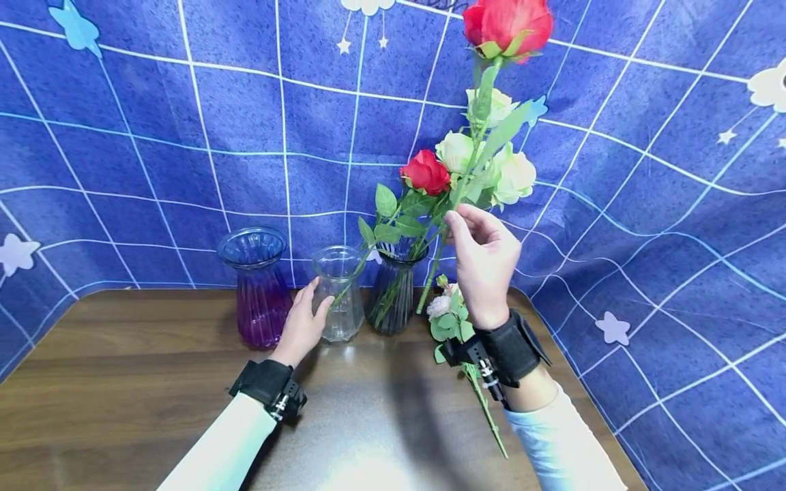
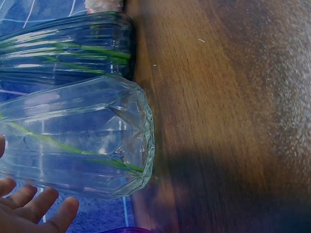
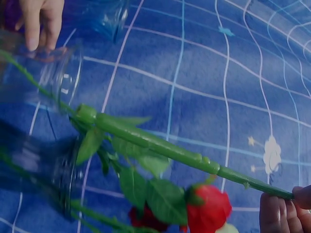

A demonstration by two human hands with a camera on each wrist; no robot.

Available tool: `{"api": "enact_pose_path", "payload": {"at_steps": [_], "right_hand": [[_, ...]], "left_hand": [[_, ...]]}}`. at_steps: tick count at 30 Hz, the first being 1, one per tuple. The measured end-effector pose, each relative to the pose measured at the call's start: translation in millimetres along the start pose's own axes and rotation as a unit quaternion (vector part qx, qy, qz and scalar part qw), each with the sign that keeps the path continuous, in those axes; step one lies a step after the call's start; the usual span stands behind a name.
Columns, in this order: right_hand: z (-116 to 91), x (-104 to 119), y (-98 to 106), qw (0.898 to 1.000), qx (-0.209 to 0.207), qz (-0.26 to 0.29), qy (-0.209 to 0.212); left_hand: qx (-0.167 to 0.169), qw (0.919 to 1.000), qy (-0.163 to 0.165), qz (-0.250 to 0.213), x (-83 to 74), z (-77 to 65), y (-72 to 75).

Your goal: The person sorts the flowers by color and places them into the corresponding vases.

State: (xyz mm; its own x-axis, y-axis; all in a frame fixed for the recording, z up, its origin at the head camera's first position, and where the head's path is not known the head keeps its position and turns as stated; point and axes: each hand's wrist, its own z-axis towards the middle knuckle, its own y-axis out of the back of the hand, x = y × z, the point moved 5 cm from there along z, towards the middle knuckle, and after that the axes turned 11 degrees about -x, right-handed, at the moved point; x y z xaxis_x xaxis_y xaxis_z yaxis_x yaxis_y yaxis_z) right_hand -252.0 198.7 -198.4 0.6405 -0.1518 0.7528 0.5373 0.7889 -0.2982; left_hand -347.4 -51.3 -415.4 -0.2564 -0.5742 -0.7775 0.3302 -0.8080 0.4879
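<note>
My right hand (image 1: 488, 262) pinches the green stem of a long red rose (image 1: 512, 27), bloom up, above the right side of the table. In the right wrist view, the held stem (image 3: 155, 143) has its cut end close to the glass rims. My left hand (image 1: 302, 326) touches the left side of a clear glass vase (image 1: 344, 317), fingers fairly straight. One stem slants inside this vase, leading up toward leaves and another red rose (image 1: 426, 172). Beside it, a dark grey glass vase (image 1: 393, 300) holds several pale roses (image 1: 514, 177).
A blue-and-purple glass vase (image 1: 260, 300) stands left of the clear one. On the right of the wooden table (image 1: 153, 402) lies a pale pink flower spray (image 1: 451, 314), its stem toward the front. Blue patterned cloth (image 1: 233, 150) hangs close behind the vases.
</note>
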Motion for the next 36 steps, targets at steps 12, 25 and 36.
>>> {"api": "enact_pose_path", "payload": {"at_steps": [12, 25, 36], "right_hand": [[-21.5, -24.3, -49.3, 0.999, 0.031, 0.026, 0.002], [-26.8, -50.3, -78.1, 0.999, 0.035, -0.003, 0.003], [-31.8, -50.5, -94.7, 0.999, 0.028, -0.002, 0.035]], "left_hand": [[-0.015, 0.9999, -0.005, -0.002, 1.3, -1.4, -2.0], [-0.023, 0.9997, -0.010, 0.000, 0.9, -2.6, 0.4], [-0.020, 0.9998, -0.005, 0.003, 1.3, -2.1, -0.5]]}}
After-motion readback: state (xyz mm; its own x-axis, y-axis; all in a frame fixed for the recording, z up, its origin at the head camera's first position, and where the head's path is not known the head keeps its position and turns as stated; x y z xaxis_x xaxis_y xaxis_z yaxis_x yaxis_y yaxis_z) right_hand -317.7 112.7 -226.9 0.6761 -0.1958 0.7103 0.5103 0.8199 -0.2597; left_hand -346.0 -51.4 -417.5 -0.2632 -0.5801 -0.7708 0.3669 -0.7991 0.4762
